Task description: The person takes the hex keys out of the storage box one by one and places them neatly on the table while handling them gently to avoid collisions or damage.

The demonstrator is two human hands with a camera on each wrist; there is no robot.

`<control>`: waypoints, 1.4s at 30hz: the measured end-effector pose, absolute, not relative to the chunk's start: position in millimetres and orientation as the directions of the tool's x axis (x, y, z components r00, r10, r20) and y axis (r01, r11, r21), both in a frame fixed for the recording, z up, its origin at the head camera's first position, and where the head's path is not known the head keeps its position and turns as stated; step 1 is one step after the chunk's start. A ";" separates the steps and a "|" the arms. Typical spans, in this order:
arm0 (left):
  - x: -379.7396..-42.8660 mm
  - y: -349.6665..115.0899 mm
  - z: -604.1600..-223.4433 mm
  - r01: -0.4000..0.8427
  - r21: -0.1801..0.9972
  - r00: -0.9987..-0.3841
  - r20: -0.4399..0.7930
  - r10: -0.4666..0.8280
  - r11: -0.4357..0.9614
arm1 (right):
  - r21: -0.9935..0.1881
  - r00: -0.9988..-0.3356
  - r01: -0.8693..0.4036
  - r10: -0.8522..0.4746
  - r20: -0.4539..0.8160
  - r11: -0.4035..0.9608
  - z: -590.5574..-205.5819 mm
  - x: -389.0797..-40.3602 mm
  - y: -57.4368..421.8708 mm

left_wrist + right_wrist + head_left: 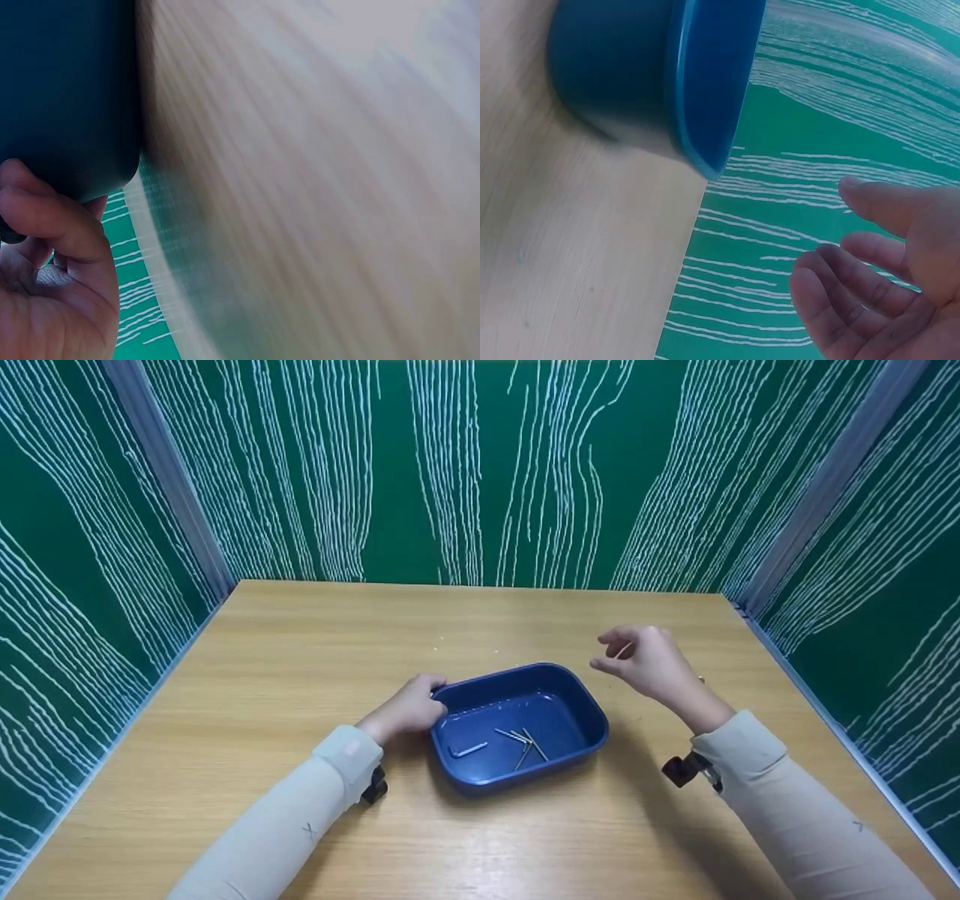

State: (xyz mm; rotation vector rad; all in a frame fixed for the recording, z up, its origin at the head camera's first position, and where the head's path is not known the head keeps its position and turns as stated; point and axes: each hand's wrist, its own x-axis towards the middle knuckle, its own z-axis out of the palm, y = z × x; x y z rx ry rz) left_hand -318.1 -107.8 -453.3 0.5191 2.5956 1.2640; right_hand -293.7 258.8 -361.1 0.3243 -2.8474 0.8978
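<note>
Presumably the blue plastic bin (pixel 546 714) rests on the bench (pixel 285 660), though contact beneath it is hard to tell. The left hand (pixel 409 707) has its fingers gripping one end alone, so a weak hold or sudden tilt could send the L-shaped hex key (pixel 471 749) and slim screws (pixel 537 748) sliding. Beyond the other end, the right hand (pixel 651 664) hovers, fingers loosely curled, nothing visible between them.

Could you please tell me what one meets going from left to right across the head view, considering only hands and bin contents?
Left hand, bent metal rod, cluster of thin metal pieces, right hand.
</note>
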 end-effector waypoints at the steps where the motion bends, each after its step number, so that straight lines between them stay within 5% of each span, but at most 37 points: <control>1: -317.9 -107.6 -453.1 0.221 0.792 -0.915 -0.033 0.402 0.570 | -0.548 -0.967 -0.247 -0.166 0.195 0.799 -361.8 -293.1 257.5; 42: -320.4 -108.9 -457.7 0.242 0.806 -0.906 -0.012 0.422 0.541 | -0.569 -0.903 -0.400 -0.414 0.112 0.719 -397.1 -287.7 221.6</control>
